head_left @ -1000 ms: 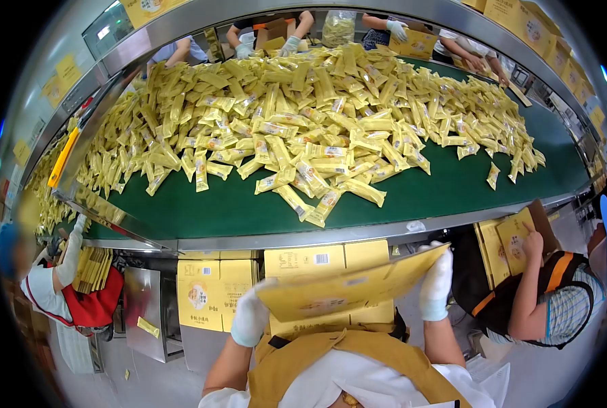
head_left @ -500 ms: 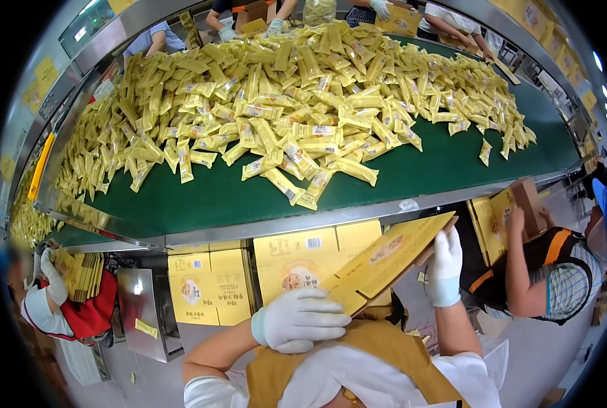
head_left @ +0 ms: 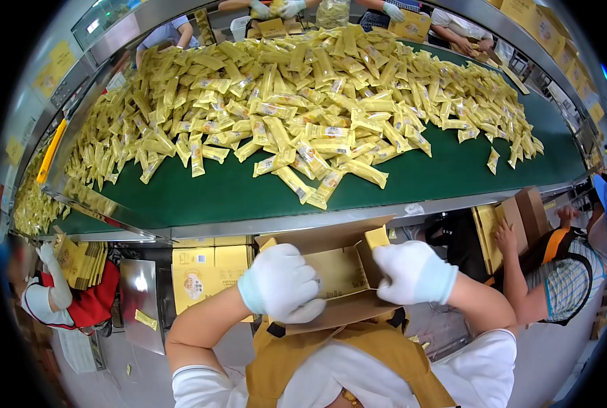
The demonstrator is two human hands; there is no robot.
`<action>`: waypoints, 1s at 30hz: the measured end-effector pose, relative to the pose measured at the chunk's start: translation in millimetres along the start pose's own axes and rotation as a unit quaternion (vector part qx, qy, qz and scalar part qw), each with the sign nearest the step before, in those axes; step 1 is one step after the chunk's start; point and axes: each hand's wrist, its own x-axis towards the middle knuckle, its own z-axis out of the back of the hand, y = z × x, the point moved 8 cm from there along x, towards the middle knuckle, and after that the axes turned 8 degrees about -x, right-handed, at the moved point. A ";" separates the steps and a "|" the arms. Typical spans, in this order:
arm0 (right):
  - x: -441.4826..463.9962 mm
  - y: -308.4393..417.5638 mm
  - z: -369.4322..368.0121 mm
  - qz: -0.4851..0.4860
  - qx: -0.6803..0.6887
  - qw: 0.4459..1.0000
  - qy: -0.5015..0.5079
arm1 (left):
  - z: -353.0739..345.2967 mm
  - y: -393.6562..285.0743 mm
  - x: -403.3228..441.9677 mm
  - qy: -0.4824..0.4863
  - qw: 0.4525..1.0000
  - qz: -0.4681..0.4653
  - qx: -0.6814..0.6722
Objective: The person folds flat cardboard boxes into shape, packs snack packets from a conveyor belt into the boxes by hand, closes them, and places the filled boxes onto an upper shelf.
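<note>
A cardboard box [head_left: 337,270], yellow outside and brown inside, is opened up in front of my chest. My left hand [head_left: 283,282], in a white glove, has its fingers curled round the box's left side. On the right side, my gloved right hand [head_left: 413,273] grips the box near a yellow flap. The box's inside looks empty, and its flaps stand outward at front and back. Just beyond it runs the metal edge of a green conveyor belt [head_left: 235,197], with a large heap of yellow wrapped packets [head_left: 276,102] on top.
Flat yellow cartons [head_left: 205,272] are stacked left of the box, beside a metal stand [head_left: 139,296] with one packet on it. A co-worker in a red apron [head_left: 94,296] is at left; another with a box [head_left: 565,279] is at right. Gloved hands work across the belt.
The flat carton has been opened into a box, now upright between my hands. My left hand has moved up to its left side, and my right hand has shifted inward and now grips its right side.
</note>
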 end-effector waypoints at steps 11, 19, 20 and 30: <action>-16.6 6.5 -16.1 0.158 0.148 0.973 0.077 | -10.1 -1.0 2.3 -0.102 0.960 0.056 0.256; -38.6 -29.6 -35.5 -0.153 0.114 0.956 -0.224 | -14.7 20.7 6.4 0.080 0.962 0.259 -0.002; -34.8 -38.6 -51.1 -0.175 0.186 0.937 -0.239 | -18.3 19.7 6.1 0.062 0.970 0.232 -0.028; -13.0 -49.8 -99.0 -0.155 0.409 0.882 -0.178 | -60.7 15.0 -0.5 0.262 0.914 0.291 0.109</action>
